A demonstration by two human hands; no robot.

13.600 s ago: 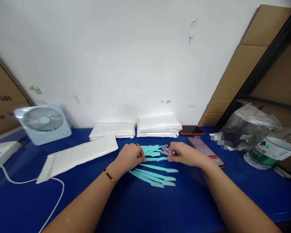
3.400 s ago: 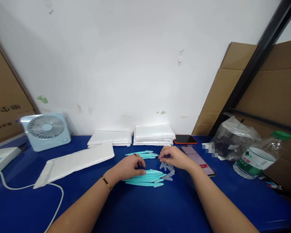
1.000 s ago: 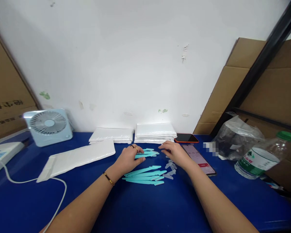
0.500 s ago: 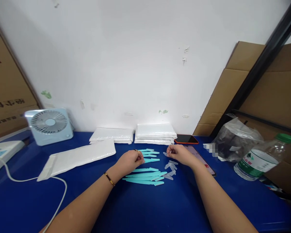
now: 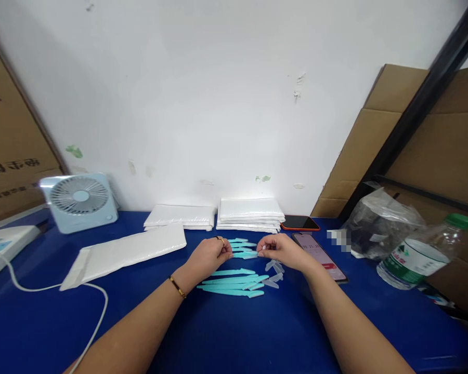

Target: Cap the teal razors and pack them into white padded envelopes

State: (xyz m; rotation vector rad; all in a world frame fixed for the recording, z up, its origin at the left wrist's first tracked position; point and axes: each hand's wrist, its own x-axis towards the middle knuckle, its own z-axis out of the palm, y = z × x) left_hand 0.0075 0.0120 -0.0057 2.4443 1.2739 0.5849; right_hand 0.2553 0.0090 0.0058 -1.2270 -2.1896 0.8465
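Note:
My left hand [image 5: 208, 257] pinches the handle end of a turquoise eyebrow razor [image 5: 245, 255], held just over the blue table. At that razor's blade end, the fingertips of my right hand [image 5: 283, 251] are closed on a small clear blade cap, mostly hidden by the fingers. Behind my hands lie several more turquoise razors [image 5: 239, 240]. Nearer to me is another group of razors [image 5: 230, 283], blade ends to the right. Loose clear caps [image 5: 273, 277] lie in a small heap below my right hand.
White padded packets stand in two stacks [image 5: 179, 214] [image 5: 249, 209] by the wall, and one packet [image 5: 128, 254] lies alone at left. A blue fan [image 5: 80, 202] and white cable [image 5: 101, 306] are left. Right are two phones [image 5: 300, 223] [image 5: 322, 257], a plastic bag [image 5: 378, 223] and a bottle [image 5: 417, 257].
My right hand has moved left from the loose caps to the razor's blade end, bringing a clear cap with it. My left hand stays on the razor's handle, almost unmoved.

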